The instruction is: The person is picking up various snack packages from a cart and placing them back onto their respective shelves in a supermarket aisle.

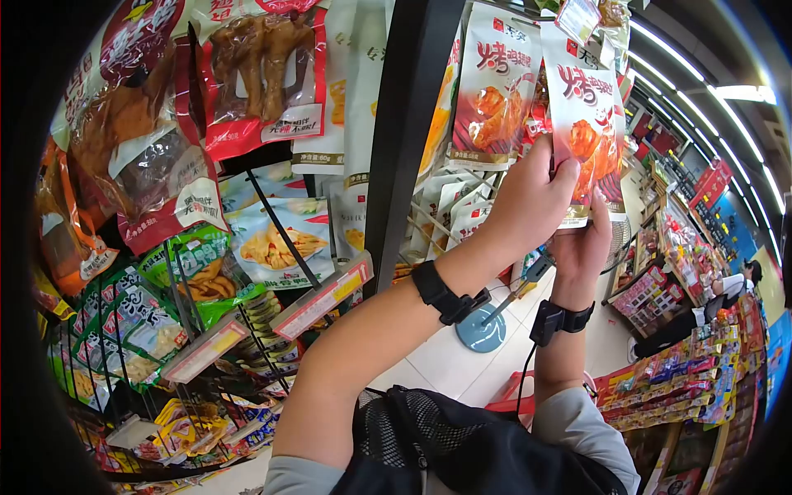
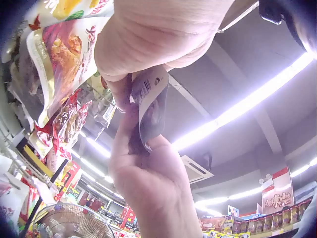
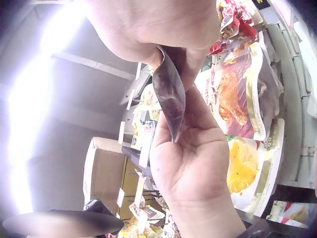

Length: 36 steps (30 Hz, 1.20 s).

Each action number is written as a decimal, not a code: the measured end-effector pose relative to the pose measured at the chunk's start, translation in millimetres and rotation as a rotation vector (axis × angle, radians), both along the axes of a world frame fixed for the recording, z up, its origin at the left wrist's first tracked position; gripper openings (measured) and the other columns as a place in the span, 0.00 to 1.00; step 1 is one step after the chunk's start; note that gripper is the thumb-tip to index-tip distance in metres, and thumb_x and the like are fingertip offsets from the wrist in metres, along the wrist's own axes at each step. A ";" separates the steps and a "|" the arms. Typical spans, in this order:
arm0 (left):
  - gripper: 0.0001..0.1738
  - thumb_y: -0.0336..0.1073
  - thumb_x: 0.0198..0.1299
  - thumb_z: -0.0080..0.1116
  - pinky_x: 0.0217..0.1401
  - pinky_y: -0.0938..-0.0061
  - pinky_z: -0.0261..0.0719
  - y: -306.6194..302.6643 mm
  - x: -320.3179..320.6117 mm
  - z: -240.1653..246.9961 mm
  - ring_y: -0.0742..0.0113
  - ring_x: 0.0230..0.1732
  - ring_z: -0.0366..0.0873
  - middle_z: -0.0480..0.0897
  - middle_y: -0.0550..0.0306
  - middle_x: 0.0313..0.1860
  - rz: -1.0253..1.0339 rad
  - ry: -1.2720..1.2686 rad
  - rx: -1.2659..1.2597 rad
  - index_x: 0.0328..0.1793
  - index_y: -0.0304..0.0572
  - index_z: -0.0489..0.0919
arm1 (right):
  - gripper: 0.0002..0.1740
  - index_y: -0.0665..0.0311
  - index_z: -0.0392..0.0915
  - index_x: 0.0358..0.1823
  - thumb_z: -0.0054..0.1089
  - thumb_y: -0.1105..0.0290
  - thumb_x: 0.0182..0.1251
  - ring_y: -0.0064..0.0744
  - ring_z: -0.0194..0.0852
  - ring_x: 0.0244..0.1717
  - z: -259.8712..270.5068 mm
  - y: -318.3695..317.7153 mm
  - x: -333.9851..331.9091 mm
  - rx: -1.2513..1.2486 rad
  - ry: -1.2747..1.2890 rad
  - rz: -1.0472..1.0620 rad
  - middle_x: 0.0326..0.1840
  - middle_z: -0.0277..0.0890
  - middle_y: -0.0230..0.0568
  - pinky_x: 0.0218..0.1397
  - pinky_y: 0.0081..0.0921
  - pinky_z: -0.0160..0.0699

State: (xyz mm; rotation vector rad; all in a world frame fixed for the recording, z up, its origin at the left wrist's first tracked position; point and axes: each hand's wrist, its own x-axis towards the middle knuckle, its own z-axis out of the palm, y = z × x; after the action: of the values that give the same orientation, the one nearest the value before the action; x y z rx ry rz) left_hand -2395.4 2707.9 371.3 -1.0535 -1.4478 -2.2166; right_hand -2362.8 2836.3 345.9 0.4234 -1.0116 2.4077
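Tall white-and-red plastic pouch printed with roast wings (image 1: 584, 103), beside a matching hanging pouch (image 1: 492, 87), its lower part pinched in the fingers of left hand (image 1: 532, 191) and right hand (image 1: 582, 246); probably light, pliant, slick (contents perhaps lumpy), best held by the sealed edges.

The hands (image 1: 528, 196) are holding a packet (image 1: 587, 124), and another packet (image 1: 491, 91) is hanging just left of it. A post (image 1: 404, 124) is standing farther left, with drumstick packs (image 1: 260, 66) hanging beyond it, above bags (image 1: 276, 243). A round base (image 1: 481, 330) is resting on the floor (image 1: 450, 363) below.
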 end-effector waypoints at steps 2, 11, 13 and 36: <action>0.16 0.38 0.69 0.51 0.50 0.55 0.78 -0.6 1.1 -0.3 0.40 0.46 0.83 0.84 0.38 0.43 -0.010 -0.029 -0.012 0.55 0.33 0.73 | 0.19 0.68 0.69 0.65 0.50 0.69 0.77 0.37 0.81 0.59 -2.5 0.8 1.0 0.008 -0.018 -0.003 0.62 0.78 0.45 0.60 0.39 0.84; 0.17 0.33 0.70 0.54 0.55 0.70 0.77 -13.6 12.8 -1.4 0.67 0.51 0.80 0.81 0.50 0.53 -0.046 -0.101 -0.101 0.60 0.32 0.71 | 0.22 0.70 0.65 0.67 0.48 0.66 0.78 0.41 0.81 0.59 -8.5 8.9 -1.6 0.046 -0.011 0.023 0.62 0.77 0.48 0.62 0.41 0.83; 0.17 0.34 0.70 0.55 0.53 0.70 0.78 -19.1 18.6 -1.3 0.65 0.50 0.81 0.82 0.49 0.52 -0.028 -0.113 -0.133 0.60 0.33 0.71 | 0.22 0.70 0.65 0.67 0.48 0.66 0.78 0.41 0.81 0.59 -5.9 7.4 -0.2 0.083 0.016 0.042 0.62 0.77 0.48 0.63 0.40 0.82; 0.26 0.39 0.69 0.59 0.45 0.72 0.80 -74.7 66.1 -48.2 0.68 0.48 0.79 0.78 0.55 0.47 -0.043 -0.125 -0.126 0.67 0.36 0.66 | 0.16 0.69 0.72 0.60 0.50 0.67 0.78 0.41 0.85 0.51 4.0 10.5 5.9 0.094 -0.007 -0.097 0.56 0.81 0.47 0.52 0.42 0.88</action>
State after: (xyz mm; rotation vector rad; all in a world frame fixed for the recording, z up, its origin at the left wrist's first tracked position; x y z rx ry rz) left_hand -2329.4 2633.3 323.1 -1.0090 -1.6516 -2.2832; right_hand -2356.9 2846.7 349.9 0.3896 -1.1252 2.2847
